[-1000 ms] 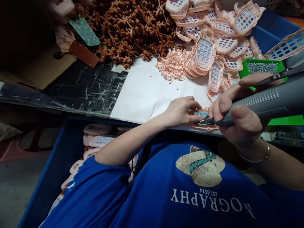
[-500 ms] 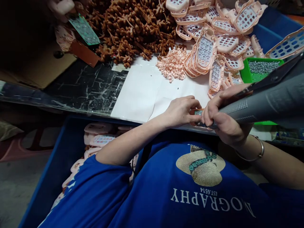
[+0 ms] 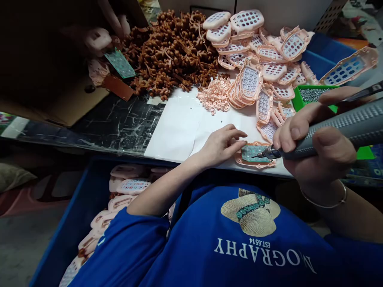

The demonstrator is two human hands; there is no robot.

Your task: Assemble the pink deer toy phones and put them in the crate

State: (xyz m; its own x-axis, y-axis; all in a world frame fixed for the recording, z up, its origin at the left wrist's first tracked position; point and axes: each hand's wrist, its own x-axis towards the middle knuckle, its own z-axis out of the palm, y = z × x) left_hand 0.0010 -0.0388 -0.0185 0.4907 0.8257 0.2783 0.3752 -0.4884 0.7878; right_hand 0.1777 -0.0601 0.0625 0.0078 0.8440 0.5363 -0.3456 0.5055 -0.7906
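My right hand (image 3: 317, 171) is wrapped round a grey electric screwdriver (image 3: 366, 121), its bit pointing left. The bit's tip is over a green circuit board (image 3: 249, 152) that lies in a pale pink plastic shell (image 3: 257, 165) at the table's front edge; whether it touches the board I cannot tell. My left hand (image 3: 220, 145) is open, its thumb and forefinger stretched out at the shell's left end. Behind the shell are a pile of small pink buttons (image 3: 214, 95) and a heap of perforated pink shells (image 3: 251, 81).
A green tray (image 3: 299, 97) of screws stands behind my right hand. Brown branching plastic parts (image 3: 170, 52) are heaped at the back. Another green board (image 3: 121, 63) and a brown board (image 3: 118, 87) lie at the left. A blue bin (image 3: 74, 199) with assembled pink pieces is below the table edge.
My right hand has lifted the screwdriver up and right, away from the shell. My left fingers have moved back left and opened, uncovering the board. The view has shifted slightly.
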